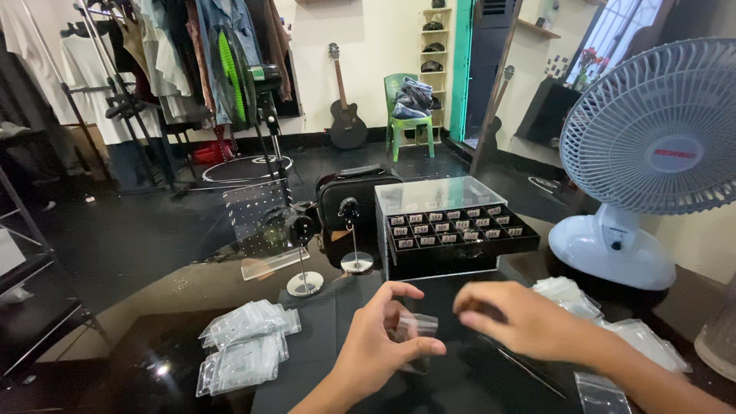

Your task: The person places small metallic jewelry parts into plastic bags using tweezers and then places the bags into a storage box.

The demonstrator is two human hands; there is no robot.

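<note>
Left hand pinching a small clear zip bag over the dark table, near its front edge.

Left hand (377,345): thumb and fingers closed on the clear bag (415,331). Right hand (515,318) just beside it, blurred; grip cannot be told. Pile of empty bags (244,345) toward the left edge; black compartment case (452,228) behind; white fan (652,161) at the right edge.

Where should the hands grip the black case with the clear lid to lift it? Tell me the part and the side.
Grip the case low on its two short black end walls, one hand from the left and one from the right. The clear lid on top looks loose or hinged, so I would not lift by it. The fan stands close on the right, which probably leaves that hand less room.
</note>
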